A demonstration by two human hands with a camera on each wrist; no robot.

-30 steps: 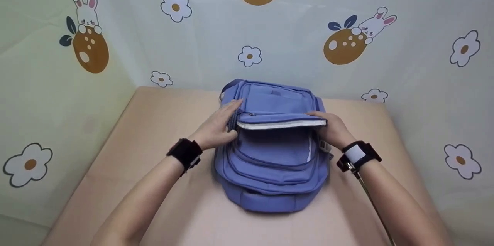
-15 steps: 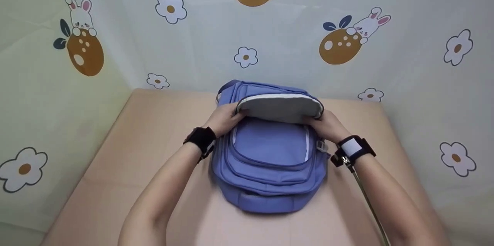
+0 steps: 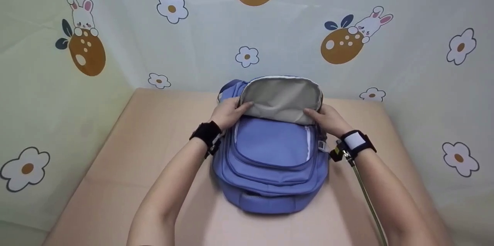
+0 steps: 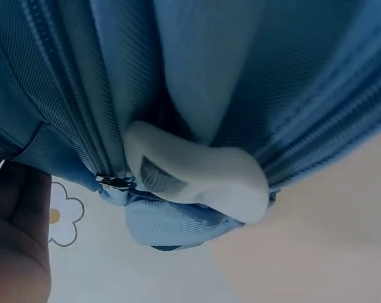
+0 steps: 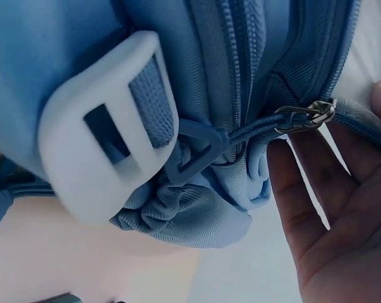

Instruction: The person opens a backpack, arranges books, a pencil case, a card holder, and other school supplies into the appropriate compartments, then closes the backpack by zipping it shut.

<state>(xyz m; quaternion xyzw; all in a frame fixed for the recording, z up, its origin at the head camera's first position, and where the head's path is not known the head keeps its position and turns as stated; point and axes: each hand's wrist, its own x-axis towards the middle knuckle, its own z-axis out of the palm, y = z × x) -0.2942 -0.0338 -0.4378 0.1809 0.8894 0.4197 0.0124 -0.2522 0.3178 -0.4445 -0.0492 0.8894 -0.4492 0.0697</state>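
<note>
A blue backpack [image 3: 270, 199] lies with its front up and its base toward me. Its front pocket flap [image 3: 281, 93] stands raised, showing a grey lining. At the flap's left edge my left hand [image 3: 227, 113] pinches the fabric, thumb on the lining and fingers behind. My right hand [image 3: 332, 120] grips the opposite edge the same way. In the right wrist view, fingers [image 5: 291, 196] reach behind the fabric beside a metal zipper slider [image 5: 320, 112]. Only part of the left hand [image 4: 16, 233] shows in the left wrist view, near another zipper slider [image 4: 114, 182].
The backpack rests on a pale pink tabletop [image 3: 154, 142]. Behind it hangs a light curtain [image 3: 208, 45] printed with flowers and rabbits. White plastic buckles stick out at the bag's sides, one close to the right wrist camera [image 5: 108, 126]. A cable [image 3: 366, 196] runs along the right forearm.
The flap has swung up and away from me, uncovering its grey lining. My left hand has moved from the bag's side onto the flap's left edge; the right hand has kept hold.
</note>
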